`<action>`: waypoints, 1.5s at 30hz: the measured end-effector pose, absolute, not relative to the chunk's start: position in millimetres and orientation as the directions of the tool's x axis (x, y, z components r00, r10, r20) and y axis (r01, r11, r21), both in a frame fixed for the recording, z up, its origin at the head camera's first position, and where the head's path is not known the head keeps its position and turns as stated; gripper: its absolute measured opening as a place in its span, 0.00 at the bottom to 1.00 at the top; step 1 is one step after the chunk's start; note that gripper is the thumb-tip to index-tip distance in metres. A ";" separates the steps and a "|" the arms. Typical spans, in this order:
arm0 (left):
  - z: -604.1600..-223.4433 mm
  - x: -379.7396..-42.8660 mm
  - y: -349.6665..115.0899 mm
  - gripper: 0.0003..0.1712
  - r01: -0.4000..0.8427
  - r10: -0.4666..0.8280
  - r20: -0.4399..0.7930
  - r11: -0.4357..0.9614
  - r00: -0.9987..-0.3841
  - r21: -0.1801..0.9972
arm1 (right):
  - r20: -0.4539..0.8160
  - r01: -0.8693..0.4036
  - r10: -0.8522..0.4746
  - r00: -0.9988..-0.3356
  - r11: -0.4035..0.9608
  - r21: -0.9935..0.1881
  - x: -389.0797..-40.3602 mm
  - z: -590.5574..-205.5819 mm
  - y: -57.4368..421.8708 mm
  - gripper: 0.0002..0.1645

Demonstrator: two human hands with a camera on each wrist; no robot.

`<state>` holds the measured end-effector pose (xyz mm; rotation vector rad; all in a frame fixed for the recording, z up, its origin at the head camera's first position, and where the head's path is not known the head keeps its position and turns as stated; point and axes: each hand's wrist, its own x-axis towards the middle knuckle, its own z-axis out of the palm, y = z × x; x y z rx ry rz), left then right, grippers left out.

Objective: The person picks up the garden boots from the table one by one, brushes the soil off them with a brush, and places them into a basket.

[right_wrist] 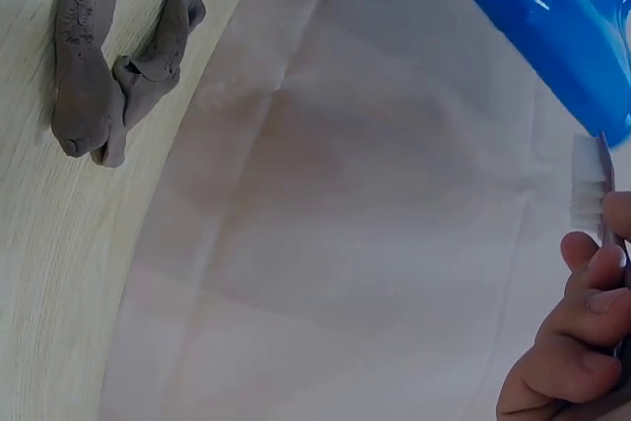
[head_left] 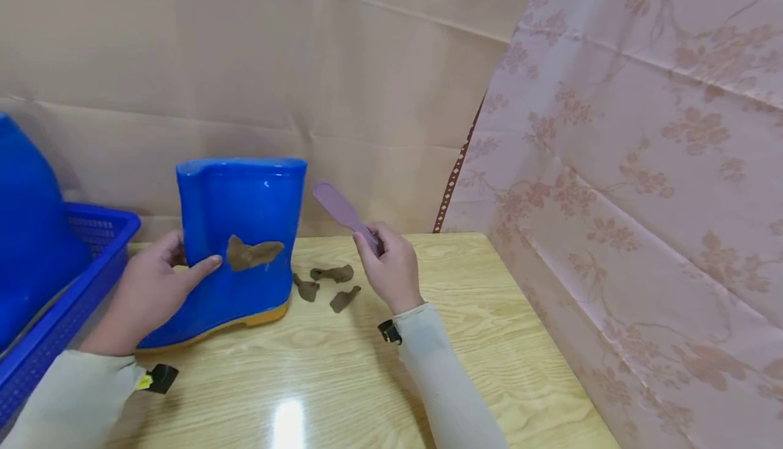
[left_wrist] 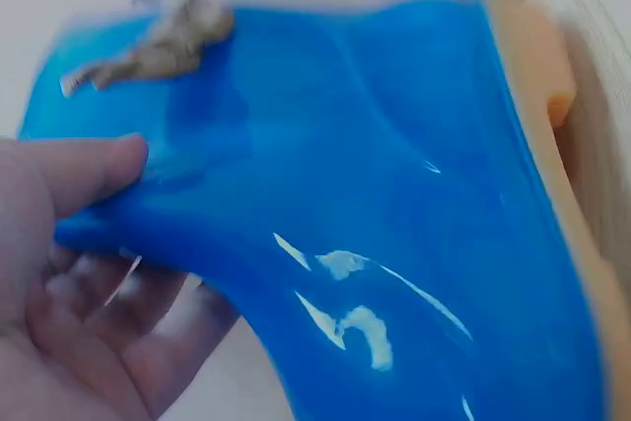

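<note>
A blue rubber boot (head_left: pixel 238 198) with a yellow-orange sole stands upright on the table. Stuck to the side of its shaft is a brown, clay-like patch (head_left: pixel 251 255). My left hand (head_left: pixel 149 282) grips the shaft's front, thumb on the near side close to the patch and fingers behind. To the right of the boot, my right hand (head_left: pixel 393 271) holds a purple brush (head_left: pixel 336 204) by its handle, its head tilted up toward the boot's top. White bristles (right_wrist: pixel 587 184) show on it in the right wrist view.
Several loose brown lumps (head_left: pixel 332 273) lie on the wooden table (head_left: pixel 342 381) just right of the boot's heel. At the left, a blue plastic basket (head_left: pixel 130 221) holds another blue boot (head_left: pixel 30 231). Beige cloth (head_left: pixel 379 96) hangs behind, with flowered cloth (head_left: pixel 642 198) along the right.
</note>
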<state>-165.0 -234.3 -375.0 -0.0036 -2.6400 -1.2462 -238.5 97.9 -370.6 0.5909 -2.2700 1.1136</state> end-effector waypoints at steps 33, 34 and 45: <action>-333.2 -132.1 -235.2 0.48 0.234 0.222 0.123 0.588 -0.967 0.774 | 0.486 -0.773 -0.601 -0.635 0.483 -0.412 -221.5 -385.8 72.9 0.11; -332.4 -132.4 -235.9 0.49 0.213 0.210 0.104 0.607 -0.972 0.766 | 0.482 -0.766 -0.595 -0.643 0.495 -0.410 -221.5 -386.2 71.3 0.11; -342.4 -138.6 -229.7 0.50 0.177 0.178 0.074 0.677 -0.981 0.714 | 0.475 -0.727 -0.551 -0.686 0.484 -0.487 -216.8 -388.2 62.2 0.19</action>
